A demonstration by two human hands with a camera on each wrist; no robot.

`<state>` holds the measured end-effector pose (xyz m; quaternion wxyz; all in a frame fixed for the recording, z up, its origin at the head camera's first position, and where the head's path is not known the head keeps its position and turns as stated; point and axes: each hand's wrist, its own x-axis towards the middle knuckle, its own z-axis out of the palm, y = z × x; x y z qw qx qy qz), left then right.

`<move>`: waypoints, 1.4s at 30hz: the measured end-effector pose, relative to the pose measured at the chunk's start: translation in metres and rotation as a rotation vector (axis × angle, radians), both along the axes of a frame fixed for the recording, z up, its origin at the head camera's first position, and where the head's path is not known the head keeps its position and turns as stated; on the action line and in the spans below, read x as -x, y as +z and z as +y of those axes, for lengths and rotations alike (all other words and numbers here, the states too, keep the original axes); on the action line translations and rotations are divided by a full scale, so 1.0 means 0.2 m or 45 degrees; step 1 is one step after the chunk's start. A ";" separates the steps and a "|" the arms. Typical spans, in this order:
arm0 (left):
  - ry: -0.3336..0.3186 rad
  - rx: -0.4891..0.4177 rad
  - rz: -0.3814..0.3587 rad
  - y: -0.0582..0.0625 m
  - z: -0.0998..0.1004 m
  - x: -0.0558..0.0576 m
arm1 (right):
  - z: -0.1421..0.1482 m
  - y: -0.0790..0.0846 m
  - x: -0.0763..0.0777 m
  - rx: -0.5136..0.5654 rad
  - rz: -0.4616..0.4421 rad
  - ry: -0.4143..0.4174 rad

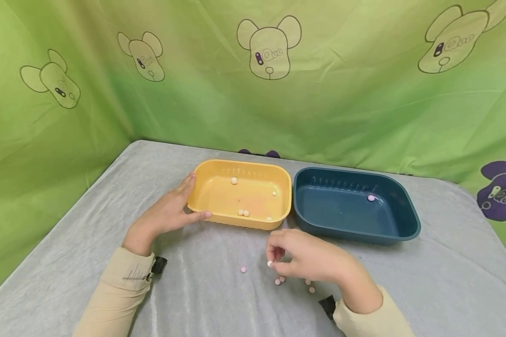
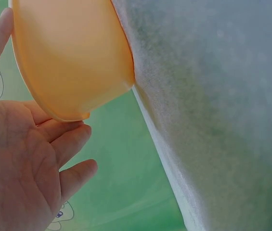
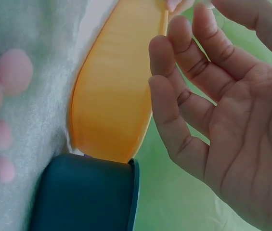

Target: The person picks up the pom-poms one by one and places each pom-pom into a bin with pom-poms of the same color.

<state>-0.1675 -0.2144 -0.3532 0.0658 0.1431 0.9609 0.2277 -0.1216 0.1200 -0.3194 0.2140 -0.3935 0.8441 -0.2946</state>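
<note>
My left hand point(image 1: 168, 209) rests against the left end of the yellow tub point(image 1: 236, 222), its thumb on the front rim and its fingers spread along the outer side. The left wrist view shows these fingers fairly straight at the tub's rim point(image 2: 30, 91). Between thumb and forefinger my right hand point(image 1: 308, 255) pinches a small white ball point(image 1: 270, 264), held over the cloth in front of the tubs. Pink balls point(image 1: 277, 282) lie below this hand. One more pink ball point(image 1: 243, 270) lies to its left. Several white balls point(image 1: 234, 180) sit inside the yellow tub.
A dark blue tub point(image 1: 341, 229) stands right beside the yellow one, with a pink ball point(image 1: 371, 198) in it. Grey cloth point(image 1: 202, 290) covers the table. A green printed curtain point(image 1: 202, 103) hangs behind and along the left.
</note>
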 end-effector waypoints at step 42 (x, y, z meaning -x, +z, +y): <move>-0.009 -0.002 0.026 -0.01 0.00 0.00 | -0.01 -0.01 0.31 0.164 0.068 -0.239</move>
